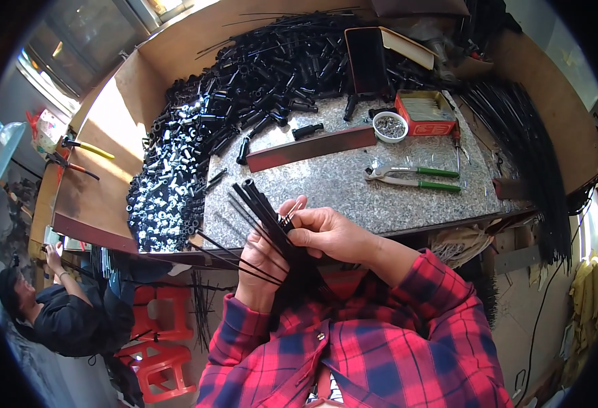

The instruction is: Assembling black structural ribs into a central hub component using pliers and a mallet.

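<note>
A bundle of black rods (263, 209) stands tilted at the near edge of a speckled stone slab (333, 180), in front of the person's chest; its lower end merges with dark shadow and cannot be traced. The left hand (261, 255) wraps it from the side, fingers curled, several hidden behind the rods. The right hand (329, 231) pinches at the bundle's edge, thumb and forefinger pressed together; thin pale pins (293, 211) show there, though which fingers hold them cannot be told. On the slab lie a reddish bar (312, 148), a white bowl (390, 138) of small metal bits too fine to identify, a red box (441, 127) and green-handled pliers (435, 171). Behind spreads a heap of black parts (244, 95), sun-bleached at left. A co-worker (74, 313) at lower left is partly hidden by shadow.
</note>
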`<state>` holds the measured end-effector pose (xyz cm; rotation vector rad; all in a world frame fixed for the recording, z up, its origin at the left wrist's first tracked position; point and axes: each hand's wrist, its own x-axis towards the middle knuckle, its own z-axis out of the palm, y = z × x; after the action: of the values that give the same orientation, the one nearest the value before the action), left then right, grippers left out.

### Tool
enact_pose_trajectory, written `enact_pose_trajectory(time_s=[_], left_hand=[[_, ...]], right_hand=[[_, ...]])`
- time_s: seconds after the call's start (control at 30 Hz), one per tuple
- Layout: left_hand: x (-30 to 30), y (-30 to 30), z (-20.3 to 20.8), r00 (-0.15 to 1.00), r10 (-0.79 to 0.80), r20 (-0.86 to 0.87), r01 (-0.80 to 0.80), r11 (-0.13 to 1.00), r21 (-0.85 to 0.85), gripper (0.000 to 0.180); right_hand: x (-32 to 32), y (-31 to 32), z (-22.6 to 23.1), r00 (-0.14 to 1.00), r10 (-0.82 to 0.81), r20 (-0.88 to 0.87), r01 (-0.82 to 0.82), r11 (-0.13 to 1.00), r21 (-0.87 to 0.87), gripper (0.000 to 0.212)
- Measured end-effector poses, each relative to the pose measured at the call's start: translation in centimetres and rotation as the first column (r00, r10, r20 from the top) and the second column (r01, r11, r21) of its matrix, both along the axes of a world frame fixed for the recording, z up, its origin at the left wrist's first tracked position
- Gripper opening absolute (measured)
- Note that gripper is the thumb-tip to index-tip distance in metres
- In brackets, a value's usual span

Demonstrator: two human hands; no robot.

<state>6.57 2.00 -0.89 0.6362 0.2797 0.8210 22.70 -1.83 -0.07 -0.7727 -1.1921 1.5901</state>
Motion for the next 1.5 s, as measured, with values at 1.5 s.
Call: enact_pose_trajectory(time_s=[1.5], left_hand=[[-7.5, -0.4, 3.9, 0.675, 0.691, -0.260, -0.451, 0.665, 0.595, 0.023]], right_hand=[[-6.6, 2.6, 1.3, 0.993, -0.019, 0.114, 0.010, 0.996, 0.084, 0.026]])
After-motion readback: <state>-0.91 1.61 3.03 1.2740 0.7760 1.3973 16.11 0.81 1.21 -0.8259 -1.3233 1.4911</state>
